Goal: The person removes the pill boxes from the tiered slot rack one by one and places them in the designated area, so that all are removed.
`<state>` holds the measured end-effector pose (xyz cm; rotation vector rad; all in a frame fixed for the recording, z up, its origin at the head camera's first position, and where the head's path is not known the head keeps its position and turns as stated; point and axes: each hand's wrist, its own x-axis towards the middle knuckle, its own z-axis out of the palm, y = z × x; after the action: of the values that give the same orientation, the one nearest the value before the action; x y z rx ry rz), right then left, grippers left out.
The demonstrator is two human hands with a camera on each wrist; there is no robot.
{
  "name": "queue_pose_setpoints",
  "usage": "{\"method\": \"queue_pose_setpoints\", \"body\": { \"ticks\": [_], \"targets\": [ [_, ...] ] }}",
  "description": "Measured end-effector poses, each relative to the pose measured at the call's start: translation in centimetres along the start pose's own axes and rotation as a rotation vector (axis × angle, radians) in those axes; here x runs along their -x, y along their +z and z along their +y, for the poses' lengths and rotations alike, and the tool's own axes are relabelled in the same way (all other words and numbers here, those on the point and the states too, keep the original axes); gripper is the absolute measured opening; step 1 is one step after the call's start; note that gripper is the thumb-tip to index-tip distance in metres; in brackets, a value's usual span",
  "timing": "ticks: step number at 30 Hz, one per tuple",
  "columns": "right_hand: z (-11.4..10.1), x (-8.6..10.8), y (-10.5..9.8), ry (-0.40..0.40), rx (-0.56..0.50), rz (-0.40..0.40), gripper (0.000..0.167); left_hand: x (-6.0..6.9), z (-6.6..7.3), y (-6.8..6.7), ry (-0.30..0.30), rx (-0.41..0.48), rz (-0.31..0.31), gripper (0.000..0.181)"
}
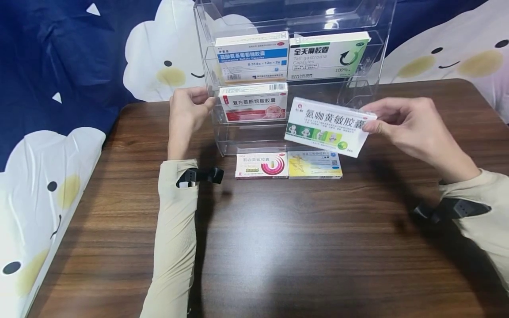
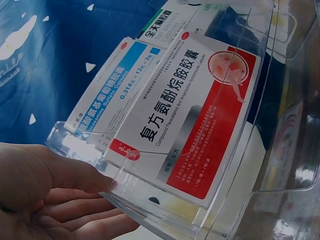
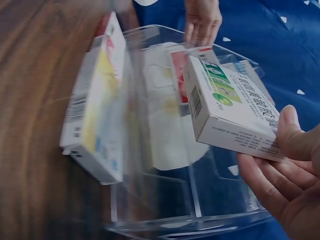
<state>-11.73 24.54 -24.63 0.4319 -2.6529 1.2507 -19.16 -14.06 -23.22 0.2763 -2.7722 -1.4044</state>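
Note:
My right hand (image 1: pixel 413 128) pinches a white-and-green medicine box (image 1: pixel 328 126) by its right end, thumb in front and fingers behind. The box is tilted in front of the middle tier of a clear plastic rack (image 1: pixel 254 137). In the right wrist view the same box (image 3: pixel 230 107) hangs clear of the shelf. My left hand (image 1: pixel 188 115) holds the rack's left side edge, and its thumb presses the corner in the left wrist view. Beside that hand, a red-and-white medicine box (image 2: pixel 185 115) stands in the middle tier.
The upper tier holds a blue-and-white box (image 1: pixel 252 59) and a green-and-white box (image 1: pixel 328 57). At the bottom front are a pink-and-white box (image 1: pixel 261 165) and a yellow-and-blue box (image 1: pixel 315 165). The rack stands on a brown wooden table (image 1: pixel 278 247), before a blue cloud-patterned cloth (image 1: pixel 79 53).

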Motion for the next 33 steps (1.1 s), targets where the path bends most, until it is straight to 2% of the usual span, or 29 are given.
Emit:
{"method": "queue_pose_setpoints", "body": {
  "ticks": [7,12,17,22,29,33],
  "targets": [
    [1.2,1.0,0.9,0.020,0.103,-0.041,0.026,0.1,-0.1,0.0,0.013,-0.007,-0.001,0.032],
    [1.8,1.9,1.2,0.060,0.118,-0.081,0.026,0.1,-0.1,0.1,0.006,0.001,0.006,0.031],
    [2.4,3.0,1.7,0.099,0.100,-0.141,0.025,0.1,0.1,0.0,-0.013,0.015,0.004,0.031],
    [3.1,4.1,2.0,0.135,0.070,-0.217,0.024,0.2,0.1,0.0,0.005,0.000,0.007,0.031],
    [4.2,5.0,2.4,0.080,0.026,-0.309,0.024,0.1,0.1,-0.1,0.018,-0.011,0.011,0.031],
    [4.8,5.4,2.9,0.083,-0.027,-0.337,0.023,0.1,0.0,-0.1,0.027,-0.009,0.007,0.031]
  ]
}}
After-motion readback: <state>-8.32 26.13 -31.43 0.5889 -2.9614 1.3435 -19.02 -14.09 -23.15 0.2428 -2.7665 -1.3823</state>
